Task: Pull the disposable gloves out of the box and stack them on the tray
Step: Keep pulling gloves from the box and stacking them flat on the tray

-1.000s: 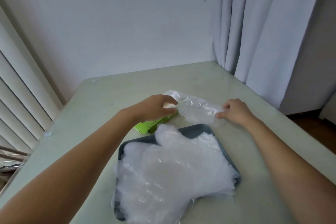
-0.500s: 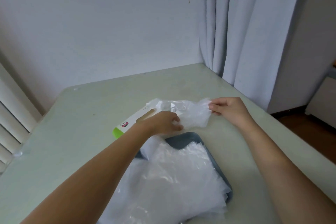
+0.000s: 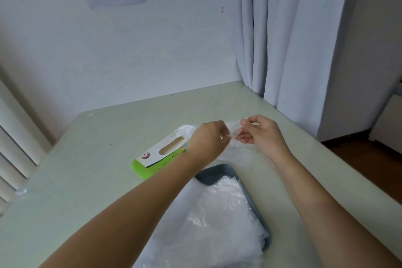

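A thin clear disposable glove [image 3: 237, 150] hangs between my two hands above the table, just beyond the tray. My left hand [image 3: 210, 137] pinches its left edge and my right hand [image 3: 260, 134] pinches its top right edge. The green and white glove box [image 3: 161, 152] lies flat on the table to the left of my hands, with more clear film showing at its far end. A dark grey tray [image 3: 219, 173] sits close to me, holding a loose pile of clear gloves [image 3: 208, 226] that spills over its left side.
The pale green table [image 3: 87, 172] meets a white wall at the back. White curtains [image 3: 293, 39] hang at the back right corner. Window blinds [image 3: 13, 148] run along the left edge. Wooden floor shows beyond the table's right edge.
My left hand left the box and took hold of the glove. Both hands lifted the glove off the table and drew closer together; the box is now uncovered.
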`<state>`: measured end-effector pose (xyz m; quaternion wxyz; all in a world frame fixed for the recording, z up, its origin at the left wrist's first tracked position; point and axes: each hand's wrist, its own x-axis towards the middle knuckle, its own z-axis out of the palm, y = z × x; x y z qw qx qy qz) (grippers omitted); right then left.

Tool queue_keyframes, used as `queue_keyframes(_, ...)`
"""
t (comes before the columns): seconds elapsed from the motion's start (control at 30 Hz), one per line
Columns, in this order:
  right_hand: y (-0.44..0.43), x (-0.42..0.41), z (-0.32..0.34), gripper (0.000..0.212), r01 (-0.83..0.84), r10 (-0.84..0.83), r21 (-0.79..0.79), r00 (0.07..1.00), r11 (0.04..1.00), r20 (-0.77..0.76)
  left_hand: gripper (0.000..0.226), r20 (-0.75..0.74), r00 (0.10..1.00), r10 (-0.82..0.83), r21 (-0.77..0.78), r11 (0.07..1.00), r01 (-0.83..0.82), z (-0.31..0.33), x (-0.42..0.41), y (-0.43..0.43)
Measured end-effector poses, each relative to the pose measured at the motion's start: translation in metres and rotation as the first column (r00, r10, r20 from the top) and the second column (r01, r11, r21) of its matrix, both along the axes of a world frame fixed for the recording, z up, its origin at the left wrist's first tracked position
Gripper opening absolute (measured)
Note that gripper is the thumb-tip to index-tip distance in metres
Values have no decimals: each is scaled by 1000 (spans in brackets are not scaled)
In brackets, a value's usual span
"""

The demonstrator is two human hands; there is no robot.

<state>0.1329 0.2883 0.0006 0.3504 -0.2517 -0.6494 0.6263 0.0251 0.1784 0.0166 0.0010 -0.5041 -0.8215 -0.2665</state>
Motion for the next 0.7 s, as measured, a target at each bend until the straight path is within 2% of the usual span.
queue_keyframes(0.07, -1, -1, 0, 10, -52, 52, -8, 998, 999, -42, 16, 40, 998, 45, 98, 994, -49, 3, -3, 1)
queue_keyframes(0.1, 0, -2, -2, 16, -21, 22, 45, 999, 999, -28, 17, 79, 995, 56, 143, 988, -67, 5, -6, 1)
queue_keyframes(0.17, 2, -2, -5, 34, 109, -133, 282, 989, 953, 68, 16, 133, 988, 74, 235, 966, -104, 14, -11, -1)
queue_keyframes(0.2, 2, -2, -6, 35, 118, -167, 386, 981, 915, 96, 13, 163, 984, 77, 282, 952, -121, 20, -14, -2)
queue_keyframes(0.27, 0, -2, -13, 26, -27, -68, 461, 980, 887, 187, 14, 294, 953, 66, 369, 912, -178, 33, -22, -2)
queue_keyframes(0.37, -3, -4, -33, 12, -297, 102, 435, 903, 850, 417, 19, 541, 840, -35, 497, 819, -286, 56, -32, -6)
queue_keyframes(0.43, -1, -6, -44, 11, -352, 105, 451, 867, 820, 487, 21, 557, 830, -36, 579, 733, -356, 70, -37, -14)
queue_keyframes(0.53, 2, -7, -43, 11, -249, 58, 410, 903, 877, 425, 22, 460, 887, 36, 649, 669, -363, 93, -43, -26)
queue_keyframes(0.63, -9, -10, -22, 20, -13, -113, 443, 960, 896, 255, 19, 396, 918, 28, 641, 707, -299, 116, -43, -39)
queue_keyframes(0.7, -24, -11, 0, 30, 93, -153, 451, 983, 888, 99, 25, 401, 914, -65, 628, 745, -223, 127, -40, -50)
